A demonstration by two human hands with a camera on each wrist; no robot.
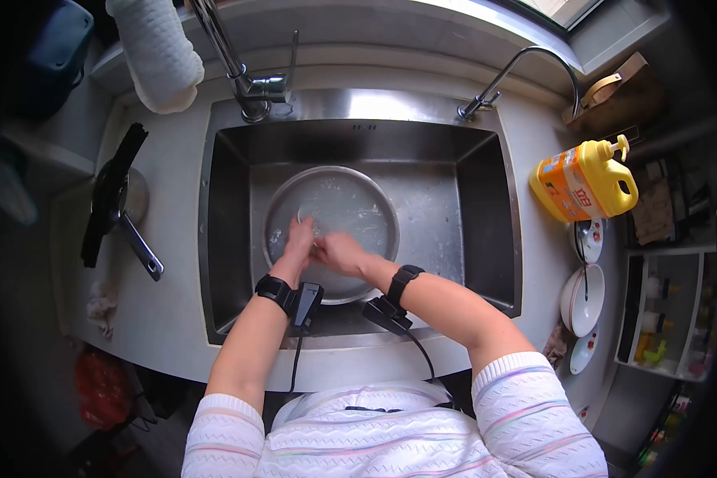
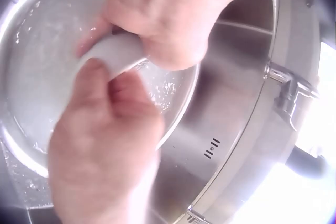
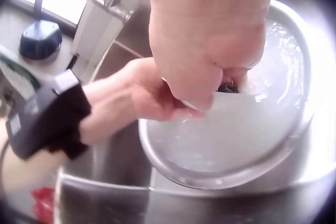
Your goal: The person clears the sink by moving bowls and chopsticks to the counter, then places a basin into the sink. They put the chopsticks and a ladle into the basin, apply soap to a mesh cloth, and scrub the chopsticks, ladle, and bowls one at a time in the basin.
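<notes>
Both hands are over a round metal basin (image 1: 357, 185) of cloudy water in the sink. The left hand (image 1: 298, 243) (image 2: 102, 140) pinches a smooth white piece (image 2: 114, 53), perhaps a dish, with its thumb on top. Against the other side of this piece works the right hand (image 1: 344, 253) (image 2: 163, 19), its fingers curled and partly hidden. In the right wrist view, the right hand (image 3: 210, 40) covers much of the piece, and a small dark item (image 3: 228, 87), too hidden to name, shows under its fingers. The left hand (image 3: 149, 95) is beside it there.
A tall faucet (image 1: 256, 89) and a thin curved tap (image 1: 479, 103) stand behind the sink (image 1: 434, 279). To the right are a yellow pump bottle (image 1: 583, 182) and bowls (image 1: 583, 301). A pan handle (image 1: 142, 247) and a paper roll (image 1: 158, 56) are at left.
</notes>
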